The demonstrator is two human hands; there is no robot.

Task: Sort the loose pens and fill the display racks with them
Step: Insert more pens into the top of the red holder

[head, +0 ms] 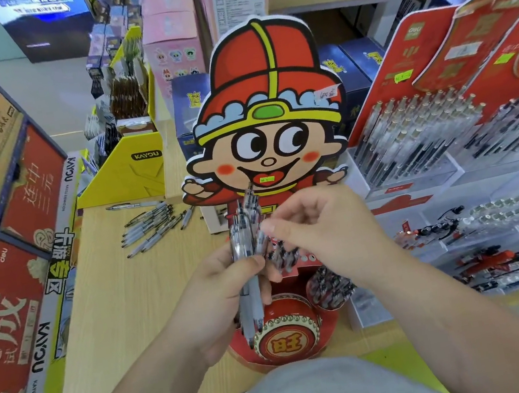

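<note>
My left hand [218, 291] grips a bunch of clear pens [243, 232] upright in front of the red cartoon display rack [266, 100]. My right hand [321, 230] reaches in from the right, its fingertips pinching one pen of that bunch. Behind my hands, the rack's tiers hold dark-tipped pens [328, 287], partly hidden. Several loose pens [150, 225] lie scattered on the wooden table [115, 304] to the left.
Clear acrylic racks [429, 142] full of pens stand on the right, with red backing cards [451, 43] above them. A yellow card box [131, 169] stands at the back left. Red boxes [13, 303] line the left shelf. Pink boxes [172, 40] stand behind.
</note>
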